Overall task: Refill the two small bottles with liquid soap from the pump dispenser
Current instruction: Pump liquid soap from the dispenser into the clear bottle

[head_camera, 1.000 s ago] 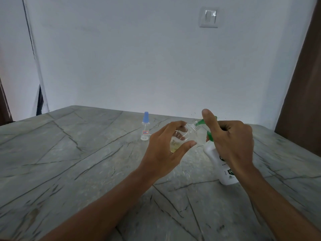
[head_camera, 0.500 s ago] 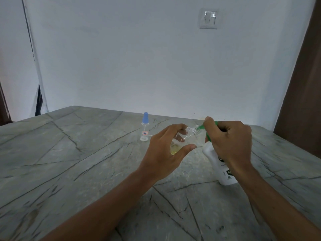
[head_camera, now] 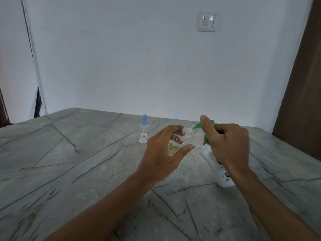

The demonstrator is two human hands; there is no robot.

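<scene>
The left hand is gripping a tilted small clear plastic bottle at the green pump nozzle; the right hand is clasping the white pump dispenser on the table.

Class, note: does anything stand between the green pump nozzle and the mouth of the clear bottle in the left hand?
Nothing visible does. The nozzle sits at the open mouth of the tilted bottle; the left hand grips it lower down.

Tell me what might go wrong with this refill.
1. The green nozzle sits at the narrow mouth of the tilted clear bottle held in the left hand; a slight slip would likely put soap on the table.
2. Only the right hand steadies the pump dispenser; a hard press might tip it.
</scene>
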